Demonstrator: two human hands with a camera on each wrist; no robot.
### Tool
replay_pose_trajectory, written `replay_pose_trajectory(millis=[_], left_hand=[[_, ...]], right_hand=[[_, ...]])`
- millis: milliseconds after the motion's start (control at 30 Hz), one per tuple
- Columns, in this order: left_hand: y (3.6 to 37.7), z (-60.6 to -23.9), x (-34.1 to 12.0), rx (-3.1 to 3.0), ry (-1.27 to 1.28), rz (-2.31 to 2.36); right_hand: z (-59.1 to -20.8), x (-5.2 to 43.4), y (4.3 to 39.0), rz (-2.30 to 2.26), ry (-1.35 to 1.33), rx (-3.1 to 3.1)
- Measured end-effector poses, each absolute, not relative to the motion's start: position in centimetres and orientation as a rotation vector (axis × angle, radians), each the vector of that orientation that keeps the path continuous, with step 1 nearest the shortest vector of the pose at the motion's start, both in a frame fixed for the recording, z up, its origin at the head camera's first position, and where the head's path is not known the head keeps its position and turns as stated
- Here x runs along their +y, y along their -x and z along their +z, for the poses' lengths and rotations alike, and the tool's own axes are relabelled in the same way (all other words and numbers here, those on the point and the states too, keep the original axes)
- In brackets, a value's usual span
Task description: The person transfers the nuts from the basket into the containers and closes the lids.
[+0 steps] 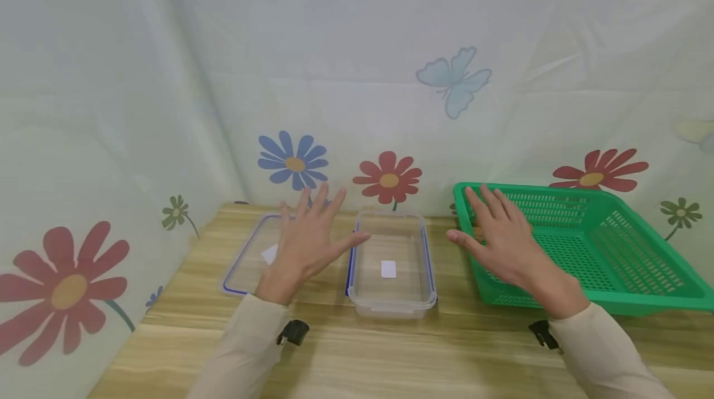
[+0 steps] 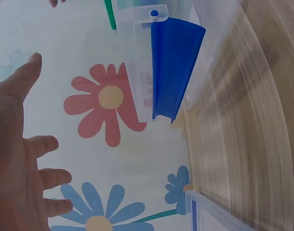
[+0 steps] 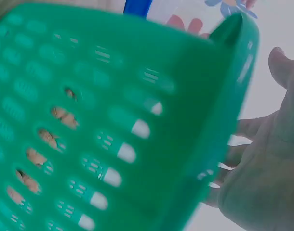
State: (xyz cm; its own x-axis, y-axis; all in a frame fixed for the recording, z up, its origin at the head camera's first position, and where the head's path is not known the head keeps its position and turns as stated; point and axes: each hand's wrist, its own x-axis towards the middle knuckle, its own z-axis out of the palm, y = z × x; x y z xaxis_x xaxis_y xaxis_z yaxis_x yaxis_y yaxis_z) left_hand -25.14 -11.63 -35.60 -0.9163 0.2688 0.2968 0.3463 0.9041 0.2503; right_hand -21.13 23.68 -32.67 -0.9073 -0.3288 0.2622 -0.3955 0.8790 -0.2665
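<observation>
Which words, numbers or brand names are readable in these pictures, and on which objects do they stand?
No text can be read in any view.
White sticker on the clear container: looks blank.
White sticker on the lid: looks blank.
Green basket: no label visible.

From the head camera we look forward and down across the pale wooden bench toward the flowered backdrop, taking in both hands from behind. The left wrist view sits low and very close, facing the clear plastic box with blue clips, which the head view also shows. The right wrist view presses almost against the green perforated plastic basket, which we share with the head view.
</observation>
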Motion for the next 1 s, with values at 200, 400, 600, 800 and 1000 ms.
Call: replay_pose_trajectory(millis=[200,400,600,800,1000], left_hand=[[25.3,-35.6,-11.3,-2.813,0.453,-0.517],[25.4,-35.7,-10.8,-2.8,0.444,-0.632],[25.4,-35.7,-10.2,-2.764,0.454,-0.772],[25.7,-35.9,-10.0,-2.757,0.46,-0.875],[25.7,-35.9,-10.0,-2.754,0.436,-0.995]], right_hand=[[-31.0,25.0,21.4,0.57,-0.579,-2.836],[-29.4,26.2,21.7,0.647,-0.627,-2.821],[-28.6,27.5,21.9,0.743,-0.663,-2.82],[-27.6,28.7,22.4,0.779,-0.658,-2.829],[-26.8,29.9,23.0,0.816,-0.606,-2.825]])
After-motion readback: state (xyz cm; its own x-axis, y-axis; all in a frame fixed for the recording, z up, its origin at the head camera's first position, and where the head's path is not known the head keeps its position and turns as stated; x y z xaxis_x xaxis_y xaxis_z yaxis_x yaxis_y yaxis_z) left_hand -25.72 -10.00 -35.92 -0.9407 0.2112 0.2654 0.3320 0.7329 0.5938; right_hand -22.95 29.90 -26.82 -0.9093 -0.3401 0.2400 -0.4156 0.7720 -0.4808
